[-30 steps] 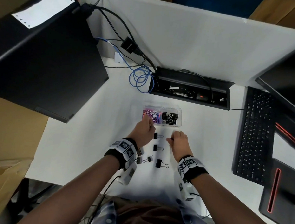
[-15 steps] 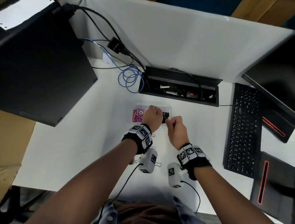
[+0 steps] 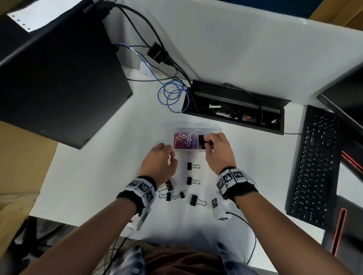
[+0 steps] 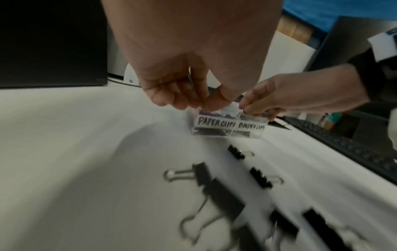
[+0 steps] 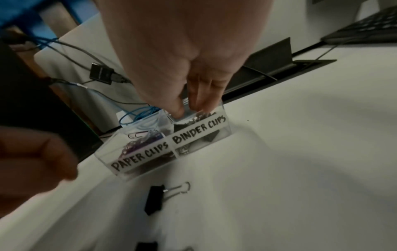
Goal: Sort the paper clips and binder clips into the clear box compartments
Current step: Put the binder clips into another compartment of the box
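Note:
A clear two-part box stands mid-table, labelled PAPER CLIPS and BINDER CLIPS. Coloured paper clips fill its left compartment. My right hand hovers over the right compartment, thumb and fingers pinching a black binder clip by its wire handles. My left hand is just left of the box with curled fingers and the thumb against the fingertips. A thin grey sliver shows between its fingers; what it is stays unclear. Several black binder clips lie on the table between my wrists.
A black keyboard lies to the right, with a monitor beyond it. An open cable tray sits just behind the box, beside a blue cable coil. A black computer tower fills the left.
My right hand rose from the loose clips on the table to the box's right compartment. My left hand went across the box top, then drew back to the left of it.

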